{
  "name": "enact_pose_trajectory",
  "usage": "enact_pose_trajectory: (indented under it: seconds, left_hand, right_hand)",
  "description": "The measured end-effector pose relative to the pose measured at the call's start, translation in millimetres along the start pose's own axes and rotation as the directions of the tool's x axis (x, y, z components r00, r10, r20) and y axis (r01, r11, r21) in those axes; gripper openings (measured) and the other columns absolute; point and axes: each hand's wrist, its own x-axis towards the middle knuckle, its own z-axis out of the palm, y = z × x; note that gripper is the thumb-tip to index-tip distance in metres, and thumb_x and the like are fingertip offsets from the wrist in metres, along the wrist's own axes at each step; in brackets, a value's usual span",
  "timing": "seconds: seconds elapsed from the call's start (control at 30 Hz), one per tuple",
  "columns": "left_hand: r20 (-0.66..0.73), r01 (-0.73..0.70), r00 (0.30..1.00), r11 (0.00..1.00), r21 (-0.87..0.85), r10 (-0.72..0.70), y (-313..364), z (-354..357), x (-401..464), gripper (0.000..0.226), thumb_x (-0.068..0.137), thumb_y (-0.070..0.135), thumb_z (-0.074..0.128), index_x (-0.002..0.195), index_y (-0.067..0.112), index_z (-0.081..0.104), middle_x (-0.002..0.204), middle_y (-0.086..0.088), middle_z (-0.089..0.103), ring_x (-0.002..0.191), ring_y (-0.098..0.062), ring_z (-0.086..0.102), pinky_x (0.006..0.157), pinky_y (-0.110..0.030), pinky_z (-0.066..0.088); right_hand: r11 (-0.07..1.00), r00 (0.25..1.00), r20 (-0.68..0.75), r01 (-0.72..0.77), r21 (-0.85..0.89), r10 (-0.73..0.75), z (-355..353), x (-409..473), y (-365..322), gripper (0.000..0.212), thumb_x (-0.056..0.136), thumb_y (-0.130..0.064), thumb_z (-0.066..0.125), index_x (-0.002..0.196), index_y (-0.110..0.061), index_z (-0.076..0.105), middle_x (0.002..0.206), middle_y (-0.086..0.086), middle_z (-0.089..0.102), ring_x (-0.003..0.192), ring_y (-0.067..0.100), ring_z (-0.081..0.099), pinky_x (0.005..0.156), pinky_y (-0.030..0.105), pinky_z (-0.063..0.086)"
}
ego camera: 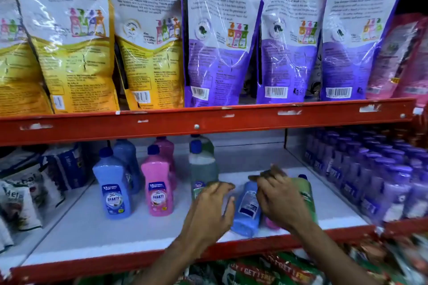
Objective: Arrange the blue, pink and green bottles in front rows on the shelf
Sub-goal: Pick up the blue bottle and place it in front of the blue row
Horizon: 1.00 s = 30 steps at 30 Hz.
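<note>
On the white shelf (111, 229) a blue bottle (113, 190), a pink bottle (157, 188) and a green bottle (202, 166) stand upright, each with another bottle of its colour behind it. To their right, three more lie on their sides: a blue bottle (246, 209), a green bottle (305, 194) and a mostly hidden pink bottle (271, 223). My left hand (213, 210) hovers with spread fingers just left of the lying blue bottle. My right hand (278, 196) reaches over the lying bottles, fingers apart; any grip is hidden.
Several purple bottles (370, 180) fill the shelf's right section behind a divider. Packets (34, 183) crowd the left side. A red shelf beam (196, 120) runs overhead, carrying yellow and purple Santoor pouches (220, 37). More packets (266, 271) lie below.
</note>
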Motion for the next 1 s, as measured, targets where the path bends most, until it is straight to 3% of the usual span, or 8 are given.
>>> enact_pose_trajectory:
  seconds: [0.1, 0.2, 0.43, 0.63, 0.7, 0.77, 0.9, 1.0]
  left_hand:
    - [0.282, 0.307, 0.920, 0.947, -0.091, -0.271, -6.1, 33.0, 16.9, 0.030, 0.090, 0.024, 0.051, 0.114, 0.013, 0.064, 0.110, -0.011, 0.071, 0.101, -0.030, 0.066, 0.085, -0.031, 0.051]
    - [0.509, 0.519, 0.727, 0.854, 0.032, -0.461, -6.3, 57.9, 43.5, 0.038, 0.090, 0.035, 0.054, 0.109, 0.006, 0.068, 0.114, -0.014, 0.072, 0.102, -0.030, 0.068, 0.076, -0.031, 0.050]
    - [0.712, 0.839, 0.473, 0.513, -0.183, -0.519, -9.3, 76.8, 65.1, 0.039, 0.079, 0.028, 0.077, 0.103, 0.000, 0.063, 0.076, -0.009, 0.069, 0.055, -0.019, 0.066, 0.046, -0.030, 0.057]
    - [0.573, 0.808, 0.577, 0.509, -0.296, -0.583, -10.3, 77.8, 61.5, 0.031, 0.081, 0.013, 0.073, 0.103, -0.006, 0.064, 0.085, -0.013, 0.067, 0.060, -0.019, 0.063, 0.040, -0.019, 0.045]
    - [0.554, 0.769, 0.636, 0.499, -0.399, -0.538, -16.3, 65.2, 51.8, 0.012, 0.084, 0.009, 0.071, 0.092, 0.000, 0.068, 0.086, -0.014, 0.068, 0.065, -0.020, 0.064, 0.052, -0.022, 0.050]
    - [0.545, 0.725, 0.689, 0.455, -0.517, -0.477, -24.8, 42.1, 37.4, 0.009, 0.087, 0.005, 0.066, 0.095, 0.003, 0.070, 0.089, -0.012, 0.072, 0.070, -0.017, 0.068, 0.064, -0.025, 0.054]
    - [0.462, 0.567, 0.822, 0.398, -0.721, -0.334, -47.3, -14.4, 0.0, 0.028, 0.089, -0.002, 0.060, 0.115, 0.006, 0.066, 0.109, -0.009, 0.076, 0.096, -0.021, 0.073, 0.083, -0.028, 0.061]
    - [0.344, 0.449, 0.889, 0.436, -0.780, -0.301, -73.4, -54.4, -30.0, 0.040, 0.090, -0.007, 0.056, 0.129, 0.003, 0.056, 0.125, -0.015, 0.069, 0.114, -0.029, 0.066, 0.092, -0.032, 0.057]
  right_hand:
    - [0.986, 0.972, 0.175, -0.144, -0.080, 0.156, 9.3, -7.3, -1.4, 0.019, 0.067, -0.020, 0.060, 0.082, -0.017, 0.072, 0.077, 0.008, 0.072, 0.080, 0.028, 0.064, 0.077, 0.037, 0.054]
    - [0.971, 0.906, 0.356, -0.187, -0.150, 0.230, 18.0, -10.9, -4.2, 0.015, 0.073, -0.018, 0.056, 0.077, -0.014, 0.069, 0.077, 0.013, 0.069, 0.081, 0.033, 0.063, 0.085, 0.043, 0.052]
    - [0.963, 0.853, 0.452, -0.262, -0.064, 0.262, 21.9, -11.7, 0.0, 0.018, 0.080, -0.014, 0.048, 0.083, -0.009, 0.065, 0.089, 0.016, 0.071, 0.084, 0.034, 0.064, 0.087, 0.043, 0.051]
    - [0.936, 0.884, 0.380, -0.334, 0.110, 0.271, 20.6, -18.9, 0.5, 0.011, 0.082, -0.017, 0.051, 0.080, -0.014, 0.061, 0.090, 0.010, 0.064, 0.082, 0.030, 0.063, 0.073, 0.038, 0.054]
    - [0.876, 0.907, 0.255, -0.399, 0.271, 0.334, 22.6, -21.3, -3.8, 0.014, 0.085, -0.022, 0.058, 0.096, -0.016, 0.063, 0.097, 0.004, 0.062, 0.086, 0.024, 0.063, 0.076, 0.035, 0.053]
    - [0.738, 0.868, 0.144, -0.483, 0.471, 0.475, 23.3, -20.3, -14.2, 0.035, 0.083, -0.030, 0.071, 0.112, -0.016, 0.058, 0.104, -0.004, 0.058, 0.093, 0.017, 0.059, 0.084, 0.032, 0.051]
    - [0.244, 0.806, 0.378, -0.521, 0.818, 0.454, 16.5, -7.4, -54.7, 0.045, 0.074, -0.023, 0.082, 0.114, -0.019, 0.060, 0.109, -0.003, 0.074, 0.090, 0.015, 0.072, 0.082, 0.043, 0.060]
    - [0.240, 0.874, 0.328, -0.425, 0.873, 0.357, 14.3, 6.4, -103.5, 0.030, 0.074, -0.013, 0.082, 0.096, -0.029, 0.070, 0.093, -0.011, 0.079, 0.083, 0.011, 0.074, 0.079, 0.036, 0.061]
